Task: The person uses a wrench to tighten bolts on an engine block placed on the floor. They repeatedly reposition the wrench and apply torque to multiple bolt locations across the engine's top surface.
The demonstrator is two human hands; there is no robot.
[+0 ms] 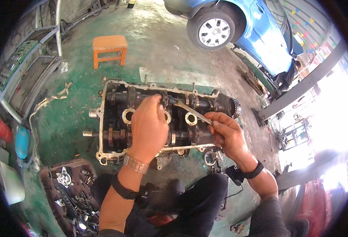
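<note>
An engine cylinder head [101,130] with two dark camshafts lies lengthwise in front of me. My right hand [227,132] grips a wrench [195,113] near its right end, thumb and fingers closed round it. The wrench's other end reaches down to the far camshaft [211,103], close to one of its bearing caps. Over the middle of the cylinder head is my left hand [152,122], its fingers bent down at the far camshaft. The back of that hand hides its fingertips and whatever they pinch. Round pale-rimmed openings [191,119] show between the two shafts.
A brown tray [49,185] of loose metal parts sits at lower left. Farther off stand an orange stool [110,42] and a raised blue car [263,37]. A metal rack [43,59] is at left, a lift post [304,91] at right. Small parts [210,158] lie beside my knees.
</note>
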